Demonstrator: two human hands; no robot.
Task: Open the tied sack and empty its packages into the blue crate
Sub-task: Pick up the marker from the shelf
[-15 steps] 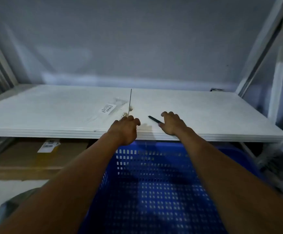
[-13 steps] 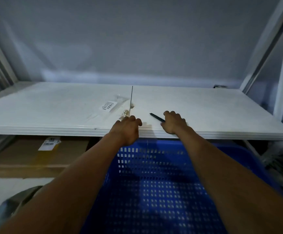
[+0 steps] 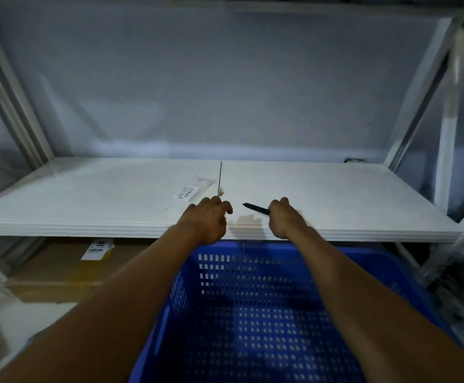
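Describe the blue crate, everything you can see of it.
The blue crate looks like moulded plastic, with walls and floor perforated by rows of small slots. It sits upright and open-topped, below the front edge of the white shelf, its far rim tucked under that edge. No packages show inside. Both forearms reach over it; whether they touch it cannot be told. Its near side runs out of view.

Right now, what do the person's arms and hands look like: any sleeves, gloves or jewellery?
Both arms are bare from the bottom of the picture up to the hands: no sleeve shows. The left hand and the right hand wear no gloves, and no watch, bracelet or ring can be seen on the sides facing the camera. The dim light hides finer detail.
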